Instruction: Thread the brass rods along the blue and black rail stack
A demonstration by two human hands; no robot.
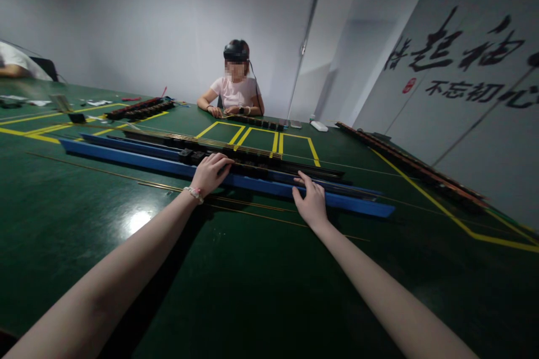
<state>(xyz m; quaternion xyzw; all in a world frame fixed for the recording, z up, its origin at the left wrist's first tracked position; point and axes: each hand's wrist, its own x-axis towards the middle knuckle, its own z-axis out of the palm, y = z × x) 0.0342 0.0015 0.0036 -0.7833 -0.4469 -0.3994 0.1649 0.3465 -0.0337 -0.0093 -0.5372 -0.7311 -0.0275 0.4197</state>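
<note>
A long blue channel point(138, 164) lies across the green table in front of me, with dark strips and black blocks point(191, 156) along its inside. My left hand point(211, 173) reaches over the channel's near wall beside these blocks. Its fingers are bent and close together, and whatever is at their tips is too small to make out. Farther right, my right hand point(311, 200) rests by the near wall, thumb and fingers apart, apparently holding nothing. Thin brass-coloured rods point(248, 203) lie on the table on the near side, passing below my wrists.
More brass-coloured rods point(193, 139) lie just beyond the channel. Across the green table point(236, 291) a person point(236, 90) wearing a headset sits at a row of black blocks point(261, 123). Long dark strips point(421, 168) run along the right edge. Another strip bundle point(141, 109) lies back left.
</note>
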